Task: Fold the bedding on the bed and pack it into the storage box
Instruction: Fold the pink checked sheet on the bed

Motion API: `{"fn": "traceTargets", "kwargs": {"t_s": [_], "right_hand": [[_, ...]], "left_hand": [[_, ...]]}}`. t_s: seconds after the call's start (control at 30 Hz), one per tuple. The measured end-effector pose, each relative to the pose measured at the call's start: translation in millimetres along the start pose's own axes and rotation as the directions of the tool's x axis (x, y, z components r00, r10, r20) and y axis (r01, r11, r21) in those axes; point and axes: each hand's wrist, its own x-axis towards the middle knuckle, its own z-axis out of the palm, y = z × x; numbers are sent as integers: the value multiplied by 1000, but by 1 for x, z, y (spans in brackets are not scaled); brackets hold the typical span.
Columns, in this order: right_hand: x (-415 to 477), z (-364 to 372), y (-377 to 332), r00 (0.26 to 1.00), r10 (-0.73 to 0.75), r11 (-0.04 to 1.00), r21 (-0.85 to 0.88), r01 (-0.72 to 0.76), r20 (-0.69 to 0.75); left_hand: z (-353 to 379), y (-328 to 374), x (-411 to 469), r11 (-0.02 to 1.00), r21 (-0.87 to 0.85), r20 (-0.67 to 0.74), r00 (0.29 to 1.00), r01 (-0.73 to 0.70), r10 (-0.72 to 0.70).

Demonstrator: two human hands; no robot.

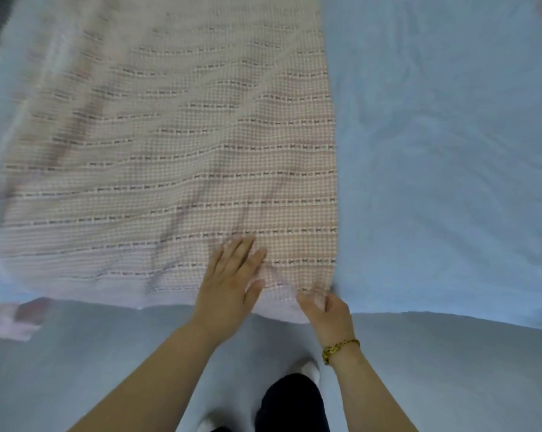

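Pink checked blanket (169, 166), spread on blue bed (435, 151), centre-left.
Left hand (229, 282) flat, fingers straight, on it; right hand (325, 310) pinches its lower-right corner, fingertips hidden; left edge blurred, top cut off.

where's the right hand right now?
Head view, lower centre: the right hand pinches the near right corner of the pink checked blanket at the bed edge. It is just right of the left hand, which lies flat on the blanket.
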Motion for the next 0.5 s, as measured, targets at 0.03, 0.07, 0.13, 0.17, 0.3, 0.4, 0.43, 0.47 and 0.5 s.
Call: {"fn": "traceTargets", "kwargs": {"t_s": [0.03, 0.07, 0.13, 0.17, 0.3, 0.4, 0.43, 0.47, 0.5], "right_hand": [[-5, 15, 5, 997, 52, 998, -36, -50, 53], [-7, 25, 13, 989, 107, 991, -94, -98, 98], [-11, 45, 25, 966, 214, 963, -197, -184, 143], [-16, 55, 27, 954, 257, 947, -238, -217, 153], [-37, 90, 42, 924, 239, 932, -339, -131, 299], [-66, 104, 43, 923, 166, 977, -182, -107, 348], [-80, 105, 42, 926, 142, 989, -94, -116, 349], [-88, 105, 42, 926, 132, 990, -2, -140, 353], [-97, 103, 40, 929, 123, 986, 67, -155, 348]], "left_hand": [[-1, -10, -12, 1000, -24, -14, 1000, 11, -11], [-2, -16, -20, 998, -59, -31, 999, 21, -23], [-5, -26, -42, 988, -139, -56, 995, 68, -76], [-5, -31, -56, 979, -174, -67, 991, 105, -118], [-9, -44, -124, 916, -274, 50, 956, 293, -291], [-8, -42, -173, 944, -209, 160, 961, 256, -225], [-8, -35, -188, 944, -241, 172, 967, 224, -186], [-9, -27, -198, 939, -278, 183, 971, 202, -154], [-11, -17, -203, 932, -299, 204, 968, 204, -147]]}}
